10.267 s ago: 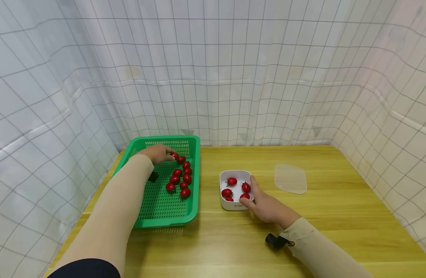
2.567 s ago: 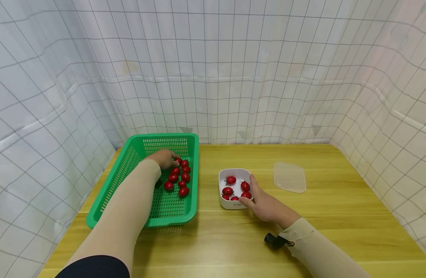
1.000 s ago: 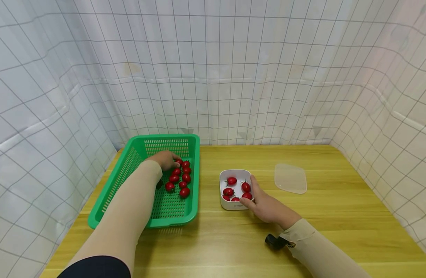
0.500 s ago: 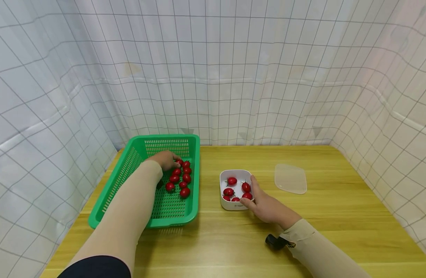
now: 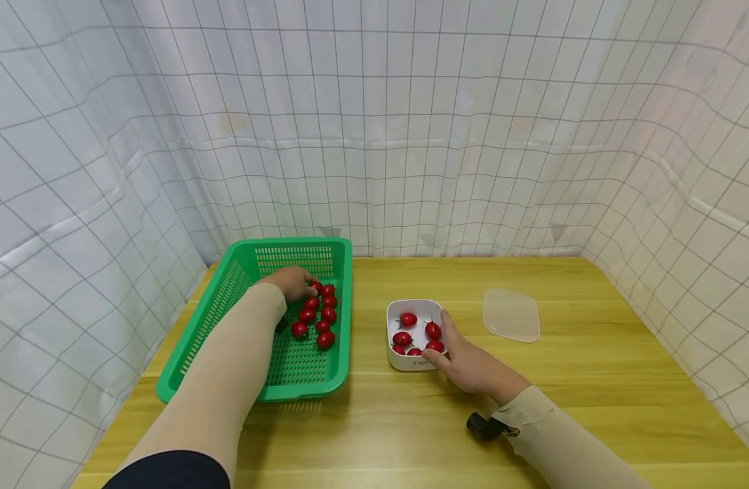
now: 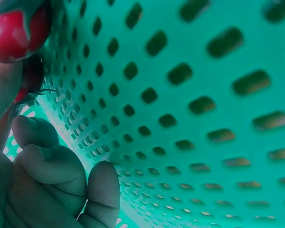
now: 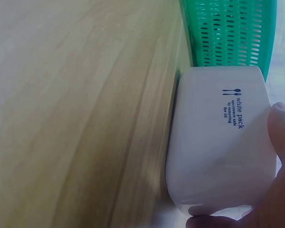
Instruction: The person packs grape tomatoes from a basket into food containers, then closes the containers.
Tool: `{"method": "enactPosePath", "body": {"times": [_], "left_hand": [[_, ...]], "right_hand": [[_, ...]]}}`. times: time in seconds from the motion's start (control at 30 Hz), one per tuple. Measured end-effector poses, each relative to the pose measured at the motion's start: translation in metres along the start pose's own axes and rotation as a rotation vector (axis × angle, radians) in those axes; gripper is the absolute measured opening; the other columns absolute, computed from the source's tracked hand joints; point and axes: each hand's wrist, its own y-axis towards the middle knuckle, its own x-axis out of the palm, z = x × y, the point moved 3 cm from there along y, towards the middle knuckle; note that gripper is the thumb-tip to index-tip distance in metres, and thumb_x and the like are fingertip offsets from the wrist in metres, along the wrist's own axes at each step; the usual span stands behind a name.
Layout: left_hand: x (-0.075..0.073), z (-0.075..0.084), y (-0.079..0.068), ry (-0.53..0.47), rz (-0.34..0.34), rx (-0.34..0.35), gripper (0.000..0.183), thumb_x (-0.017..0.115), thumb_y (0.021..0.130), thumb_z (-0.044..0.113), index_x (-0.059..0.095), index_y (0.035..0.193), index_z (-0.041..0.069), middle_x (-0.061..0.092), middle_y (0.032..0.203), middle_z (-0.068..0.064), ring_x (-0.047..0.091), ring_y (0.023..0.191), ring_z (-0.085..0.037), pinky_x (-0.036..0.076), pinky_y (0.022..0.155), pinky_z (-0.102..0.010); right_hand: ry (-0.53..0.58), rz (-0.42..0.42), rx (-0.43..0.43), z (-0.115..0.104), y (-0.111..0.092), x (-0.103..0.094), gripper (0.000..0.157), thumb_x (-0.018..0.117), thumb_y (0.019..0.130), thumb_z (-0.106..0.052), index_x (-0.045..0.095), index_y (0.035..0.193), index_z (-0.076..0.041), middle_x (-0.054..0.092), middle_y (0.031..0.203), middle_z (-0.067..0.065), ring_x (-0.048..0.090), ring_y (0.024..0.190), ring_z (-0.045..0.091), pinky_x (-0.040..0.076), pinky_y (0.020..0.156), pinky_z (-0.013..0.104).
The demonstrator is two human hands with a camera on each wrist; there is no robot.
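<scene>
In the head view my left hand [image 5: 290,282] reaches into the green plastic basket [image 5: 343,326]. Its thumb and forefinger pinch a red cherry tomato [image 5: 316,286] that lies among several others. The left wrist view shows the other fingers curled beside the perforated basket wall [image 6: 190,118], with a tomato [image 6: 19,35] at the upper left. My right hand [image 5: 472,360] holds the white food container [image 7: 223,142] by its right side, thumb at the near rim. Inside that container lie several cherry tomatoes [image 5: 408,319], some with green stems.
A translucent lid [image 5: 510,315] lies flat on the wooden table [image 5: 570,380], right of the container. The basket stands at the table's left. A white gridded curtain [image 5: 411,136] encloses the back and both sides.
Since the oldest frame, one more tomato lies in the white container, and my left hand is at a different tomato in the basket. Over the last second both hands stay almost still.
</scene>
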Motion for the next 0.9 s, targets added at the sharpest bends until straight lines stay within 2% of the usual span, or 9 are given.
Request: {"method": "enactPosePath", "body": {"times": [0.13,0.4,0.6,0.77,0.9], "left_hand": [[0.001,0.0,0.0,0.001,0.001,0.0,0.044,0.06,0.108,0.03,0.063,0.148,0.013,0.052,0.157,-0.023,0.045,0.147,-0.047,0.039,0.12,-0.061],[0.001,-0.001,0.004,0.022,0.0,0.022,0.044,0.06,0.108,0.03,0.062,0.148,0.011,0.053,0.155,-0.025,0.046,0.146,-0.049,0.04,0.119,-0.061],[-0.001,-0.002,0.004,0.026,-0.016,0.014,0.042,0.06,0.108,0.028,0.063,0.147,0.012,0.055,0.154,-0.023,0.046,0.146,-0.047,0.039,0.12,-0.061],[-0.006,-0.001,-0.001,0.019,-0.01,0.022,0.042,0.061,0.107,0.028,0.064,0.146,0.011,0.055,0.155,-0.023,0.045,0.147,-0.047,0.037,0.121,-0.062],[-0.015,0.0,-0.009,0.031,0.01,0.041,0.042,0.059,0.108,0.028,0.063,0.146,0.011,0.053,0.156,-0.024,0.042,0.149,-0.049,0.037,0.121,-0.063]], "right_hand": [[-0.002,0.001,0.023,0.001,0.0,0.0,0.1,0.053,0.109,-0.048,-0.015,0.166,-0.002,0.006,0.176,0.022,0.025,0.16,0.041,0.024,0.129,0.058],[-0.002,0.001,0.016,0.003,0.002,0.001,0.1,0.053,0.109,-0.049,-0.015,0.166,-0.002,0.004,0.176,0.022,0.023,0.161,0.041,0.023,0.129,0.059],[-0.001,0.005,0.014,0.001,0.002,0.001,0.099,0.052,0.109,-0.048,-0.014,0.167,-0.002,0.004,0.176,0.021,0.023,0.161,0.039,0.024,0.13,0.057],[0.005,0.004,0.011,0.0,0.001,0.001,0.099,0.053,0.109,-0.047,-0.014,0.166,-0.002,0.004,0.176,0.022,0.023,0.161,0.04,0.023,0.129,0.057],[0.006,0.004,0.012,0.001,0.001,0.001,0.099,0.052,0.109,-0.048,-0.015,0.167,-0.003,0.005,0.177,0.021,0.023,0.161,0.039,0.023,0.13,0.056]]}}
